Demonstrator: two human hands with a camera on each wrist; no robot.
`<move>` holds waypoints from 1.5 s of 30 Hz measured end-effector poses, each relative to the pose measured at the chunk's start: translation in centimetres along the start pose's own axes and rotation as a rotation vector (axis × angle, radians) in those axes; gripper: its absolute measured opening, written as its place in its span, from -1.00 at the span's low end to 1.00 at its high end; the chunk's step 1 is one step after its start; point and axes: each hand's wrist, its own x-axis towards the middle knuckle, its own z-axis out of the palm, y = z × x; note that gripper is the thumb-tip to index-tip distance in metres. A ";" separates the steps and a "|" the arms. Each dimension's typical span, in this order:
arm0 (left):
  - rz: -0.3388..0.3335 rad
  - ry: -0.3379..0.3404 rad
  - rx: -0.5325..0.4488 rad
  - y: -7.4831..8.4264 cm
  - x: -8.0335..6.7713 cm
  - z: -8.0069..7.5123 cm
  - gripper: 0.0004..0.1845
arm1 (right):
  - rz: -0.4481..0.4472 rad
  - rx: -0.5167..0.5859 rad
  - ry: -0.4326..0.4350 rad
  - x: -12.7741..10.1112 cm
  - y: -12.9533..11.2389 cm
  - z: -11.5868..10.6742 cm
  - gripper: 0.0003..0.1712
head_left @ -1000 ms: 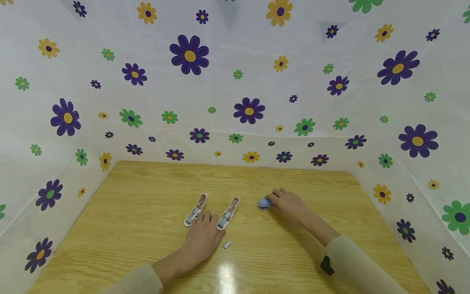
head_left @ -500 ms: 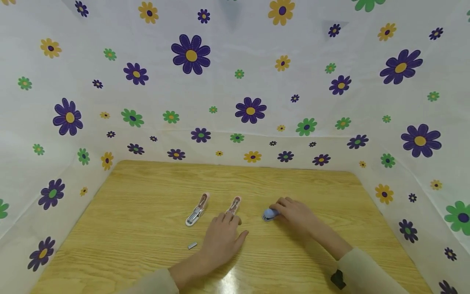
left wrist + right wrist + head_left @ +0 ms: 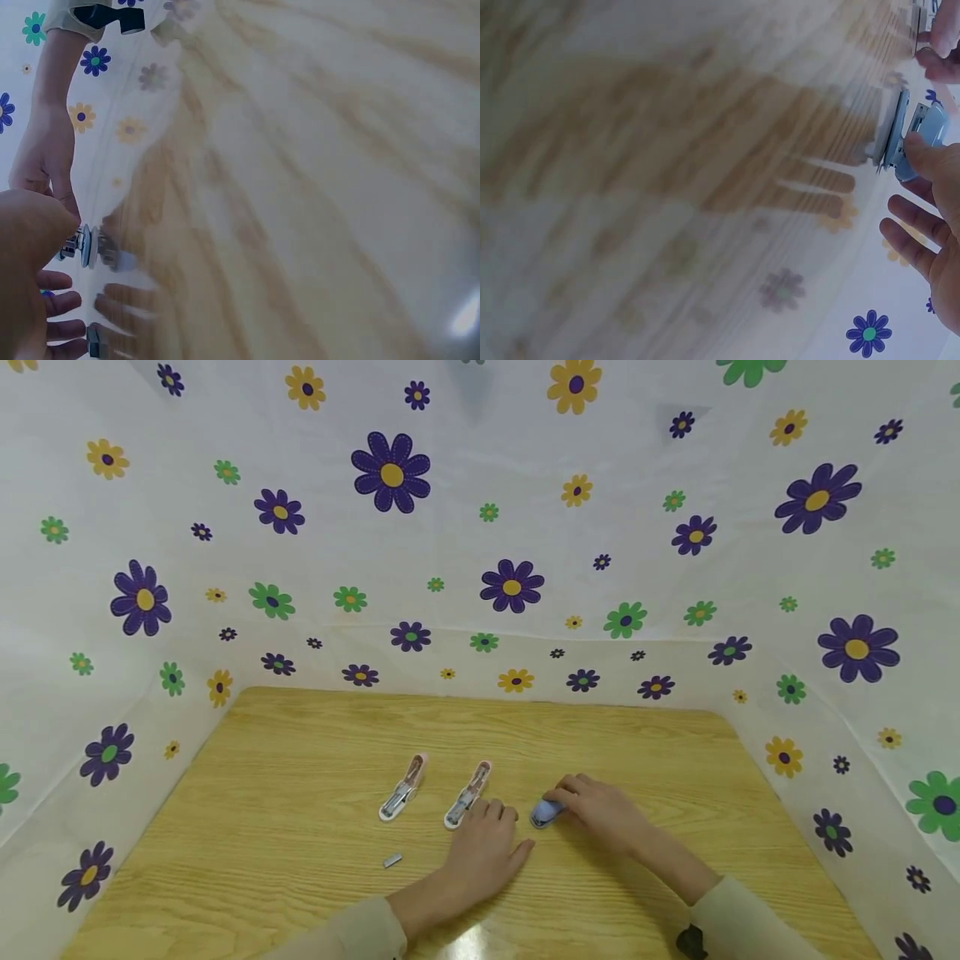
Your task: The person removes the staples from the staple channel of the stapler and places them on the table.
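Note:
Two pink staplers lie opened out on the wooden table (image 3: pixel 300 752), one at the left (image 3: pixel 402 788) and one to its right (image 3: pixel 467 795). My left hand (image 3: pixel 495 817) rests flat on the table, its fingertips beside the right pink stapler and touching nothing else. My right hand (image 3: pixel 562 802) grips a small blue stapler (image 3: pixel 546 812) that stands on the table just right of the left hand. In the right wrist view the thumb presses on the blue stapler (image 3: pixel 924 135), with the other fingers (image 3: pixel 911 240) spread below it. A small metal staple strip (image 3: pixel 392 861) lies alone at the front left.
White cloth walls with flower prints (image 3: pixel 510 585) close in the table on the left, back and right. Bare wood stretches to the left of the staplers and along the back. The left wrist view is blurred, showing both hands at its left edge.
My left hand slid right, from between the pink staplers to beside the blue one. The staple strip ended up further left. My right hand drew the blue stapler nearer to me.

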 end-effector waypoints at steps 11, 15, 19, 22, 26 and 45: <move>-0.008 0.027 0.050 0.1 1.2 1.2 -0.56 | -0.042 0.028 -0.024 0.6 -1.0 0.0 -0.66; -0.015 0.042 0.030 0.0 1.2 1.5 -0.59 | -0.057 0.066 -0.029 0.9 -1.1 0.2 -0.66; -0.025 0.042 0.039 0.1 1.3 1.8 -0.58 | -0.065 0.122 -0.015 1.1 -1.0 0.5 -0.68; -0.042 0.036 0.037 0.3 1.4 1.8 -0.58 | -0.064 0.160 -0.009 1.1 -0.9 0.6 -0.69; -0.066 0.030 0.016 0.4 1.5 1.7 -0.59 | -0.059 0.210 -0.010 1.3 -0.9 0.7 -0.70; -0.108 0.038 0.012 1.1 1.3 1.6 -0.62 | -0.027 0.385 -0.046 1.8 0.1 1.4 -0.74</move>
